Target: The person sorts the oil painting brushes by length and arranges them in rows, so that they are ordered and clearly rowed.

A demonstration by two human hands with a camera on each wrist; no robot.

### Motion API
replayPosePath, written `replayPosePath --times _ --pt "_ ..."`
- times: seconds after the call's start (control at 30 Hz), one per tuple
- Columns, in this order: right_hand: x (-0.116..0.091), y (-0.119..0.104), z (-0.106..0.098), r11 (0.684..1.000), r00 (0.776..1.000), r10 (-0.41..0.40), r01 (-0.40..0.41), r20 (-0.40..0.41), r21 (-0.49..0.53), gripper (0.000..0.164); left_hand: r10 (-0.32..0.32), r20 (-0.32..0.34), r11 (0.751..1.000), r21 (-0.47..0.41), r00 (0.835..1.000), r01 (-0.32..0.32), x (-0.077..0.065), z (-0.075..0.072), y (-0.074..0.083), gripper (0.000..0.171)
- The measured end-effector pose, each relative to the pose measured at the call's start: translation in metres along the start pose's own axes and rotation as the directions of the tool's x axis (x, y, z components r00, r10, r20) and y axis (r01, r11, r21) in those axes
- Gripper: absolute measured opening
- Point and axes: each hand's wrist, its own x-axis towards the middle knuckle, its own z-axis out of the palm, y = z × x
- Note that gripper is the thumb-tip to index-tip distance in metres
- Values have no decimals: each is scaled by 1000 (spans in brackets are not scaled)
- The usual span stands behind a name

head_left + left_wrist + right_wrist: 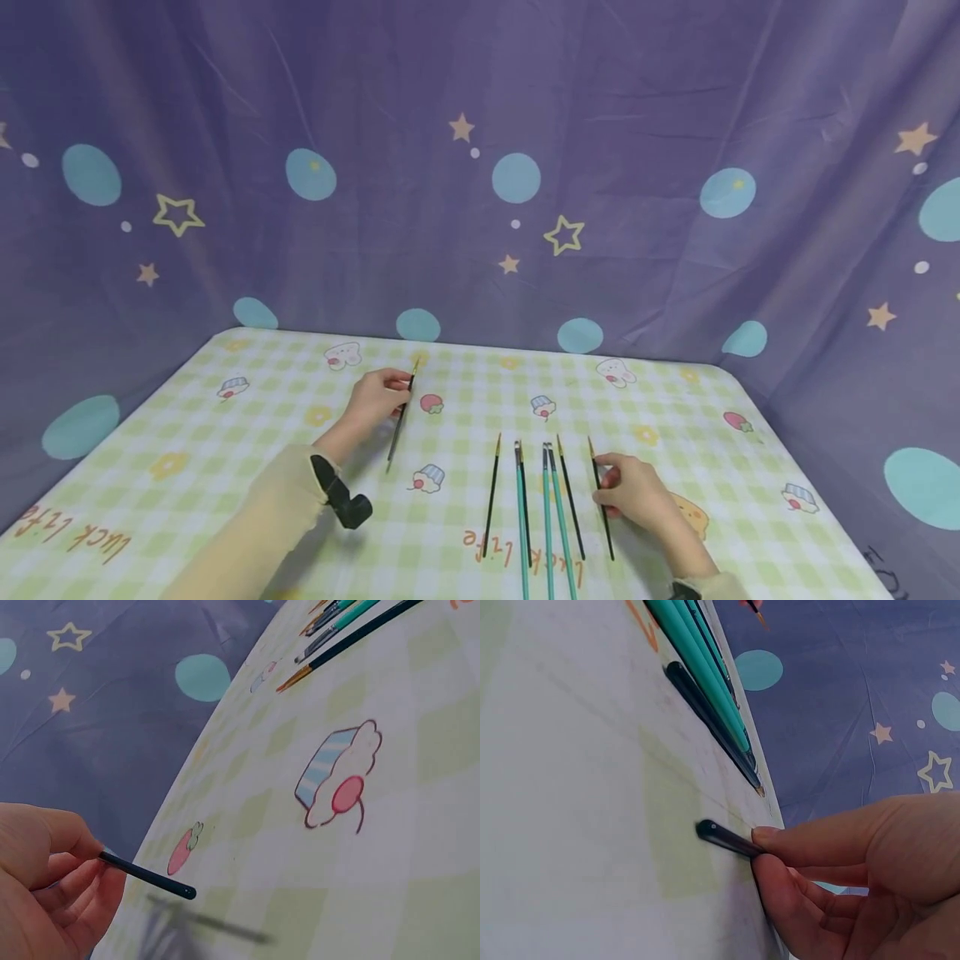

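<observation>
On the left side of the table, my left hand (381, 395) pinches a thin black paintbrush (399, 428) between thumb and fingers, bristles pointing away. In the left wrist view that brush's black handle end (161, 882) hangs above the cloth and casts a shadow. My right hand (633, 490) pinches another black paintbrush (607, 525) at the right end of a row of brushes. Its rounded handle end (718, 834) sticks out past the thumb in the right wrist view. Within the row lie teal brushes (547, 521) and black brushes (492, 500), bristles all toward the far side.
A green-checked tablecloth (300, 475) with printed cupcakes, strawberries and flowers covers the table. Behind it and at both sides hangs a purple curtain (420, 233) with stars and blue ovals. A black strap (330, 487) with a camera is worn on the left wrist.
</observation>
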Motion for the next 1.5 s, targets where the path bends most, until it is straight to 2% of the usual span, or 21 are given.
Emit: replayPosePath --times 0.47,0.83,1.0,1.1,1.27,1.5 --pt "0 2 1 1000 1000 -8 8 -15 13 53 23 -43 998 57 999 -21 23 -7 -20 34" --pt "1 3 2 1000 1000 -4 4 -18 26 53 40 -67 997 72 997 -35 36 -13 -25 34" --pt "1 3 1 1000 1000 -5 5 -14 27 53 29 -53 998 61 998 -25 43 -13 -28 34" --pt "1 2 1 999 1000 -12 12 -10 35 53 15 -22 998 63 1000 -13 44 -12 -29 34" --pt "0 1 1 999 1000 -20 21 -11 46 53 -18 -11 996 85 1000 19 43 -8 -29 33" --pt "-1 2 0 999 1000 -7 7 -4 49 52 -15 -8 996 92 1000 15 43 -7 -28 33"
